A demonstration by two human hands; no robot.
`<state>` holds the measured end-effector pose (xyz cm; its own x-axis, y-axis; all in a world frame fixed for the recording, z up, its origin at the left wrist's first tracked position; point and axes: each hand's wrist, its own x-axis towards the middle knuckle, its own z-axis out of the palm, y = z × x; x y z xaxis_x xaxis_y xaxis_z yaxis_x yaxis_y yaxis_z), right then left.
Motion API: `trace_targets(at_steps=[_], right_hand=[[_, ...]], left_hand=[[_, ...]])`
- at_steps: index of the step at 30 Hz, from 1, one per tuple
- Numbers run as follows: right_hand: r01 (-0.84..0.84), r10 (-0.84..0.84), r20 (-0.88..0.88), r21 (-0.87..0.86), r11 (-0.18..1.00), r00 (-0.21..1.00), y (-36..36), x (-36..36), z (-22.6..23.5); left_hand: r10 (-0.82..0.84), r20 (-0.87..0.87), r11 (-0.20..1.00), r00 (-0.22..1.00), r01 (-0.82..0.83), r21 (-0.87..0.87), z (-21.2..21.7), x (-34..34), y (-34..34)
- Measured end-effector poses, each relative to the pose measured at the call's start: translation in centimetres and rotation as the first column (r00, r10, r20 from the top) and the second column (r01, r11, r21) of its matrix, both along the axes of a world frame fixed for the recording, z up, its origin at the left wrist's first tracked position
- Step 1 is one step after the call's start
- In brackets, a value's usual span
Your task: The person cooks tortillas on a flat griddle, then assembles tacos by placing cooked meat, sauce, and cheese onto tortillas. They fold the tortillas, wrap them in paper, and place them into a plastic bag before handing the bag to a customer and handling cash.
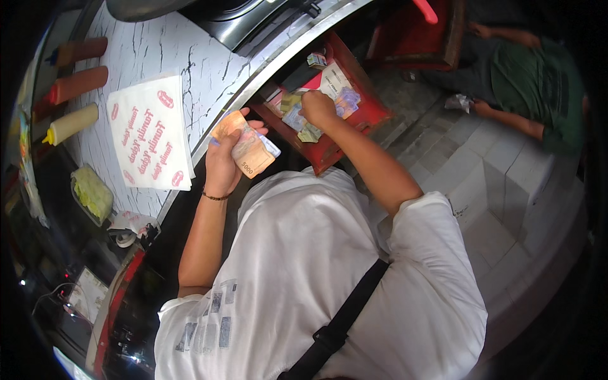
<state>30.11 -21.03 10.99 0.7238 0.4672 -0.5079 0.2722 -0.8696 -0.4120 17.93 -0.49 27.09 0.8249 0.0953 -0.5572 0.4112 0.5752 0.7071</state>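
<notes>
While my left hand [223, 161] grips a wad of notes [248, 147], my right hand [316, 107] pinches more from the half-emptied red drawer [373, 114].

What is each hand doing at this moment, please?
Left hand: closed around a stack of banknotes.
Right hand: down in the red drawer, fingers curled on loose banknotes; a firm grip cannot be told.
</notes>
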Motion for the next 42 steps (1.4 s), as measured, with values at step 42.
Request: trace_targets(at_steps=[42], right_hand=[[-0.182, 0.116, 0.144, 0.639, 0.747, 0.983, -5.1, 0.1, 20.4]], left_hand=[[-0.414, 0.19, 0.882, 0.89, 0.341, 0.325, 2.3, 7.6, -1.0]])
